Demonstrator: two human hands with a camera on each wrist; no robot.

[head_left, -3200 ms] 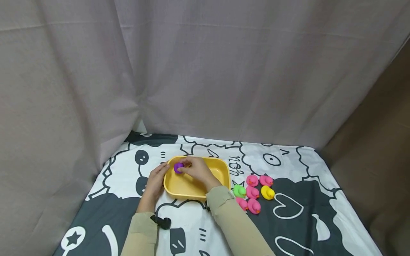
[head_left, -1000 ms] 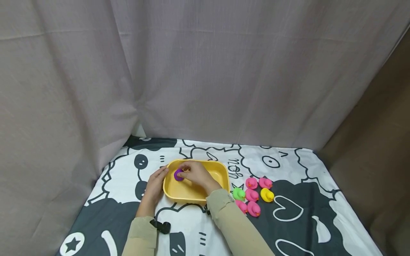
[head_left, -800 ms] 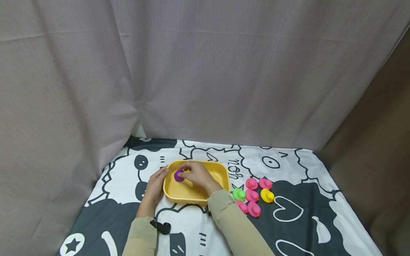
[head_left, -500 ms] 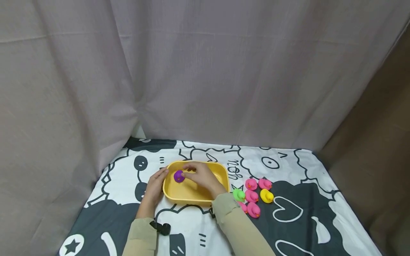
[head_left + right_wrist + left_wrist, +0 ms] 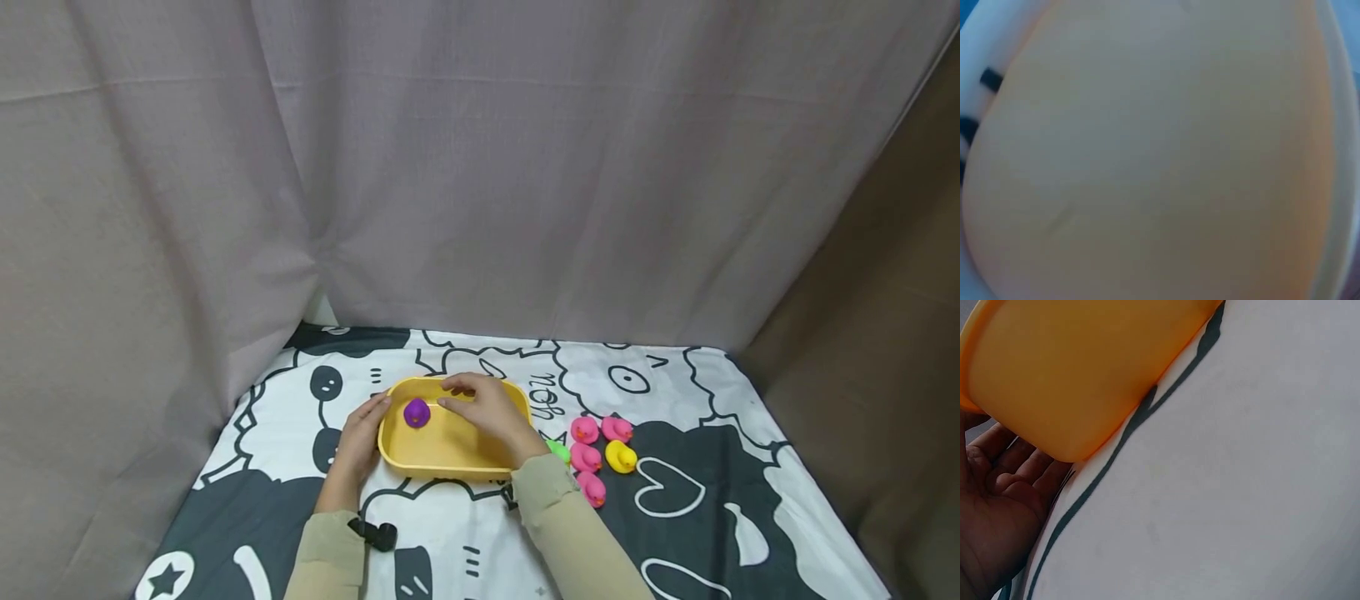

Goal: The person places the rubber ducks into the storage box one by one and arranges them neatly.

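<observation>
A purple rubber duck (image 5: 417,412) sits inside the left end of a yellow rectangular tray (image 5: 442,468), seen from above in the head view. My right hand (image 5: 487,410) is over the tray's right half, thumb and fingers apart, with a gap between fingertips and duck. The left hand (image 5: 362,437) lies along the tray's left side, fingertips at the rim. In the left wrist view that hand (image 5: 1007,500) has its fingers against the outside of the tray wall (image 5: 1060,375), partly hidden behind it. The tray's floor (image 5: 1147,150) fills the right wrist view.
Right of the tray stand several pink rubber ducks (image 5: 586,457), a yellow duck (image 5: 621,457) and a green duck (image 5: 558,451) partly hidden by the right arm. A black-and-white patterned cloth (image 5: 450,542) covers the table. Grey curtains (image 5: 525,167) hang behind.
My right hand has let go of the purple duck and drawn back to the right. The duck stays in the tray's left end. The left hand keeps its place at the tray.
</observation>
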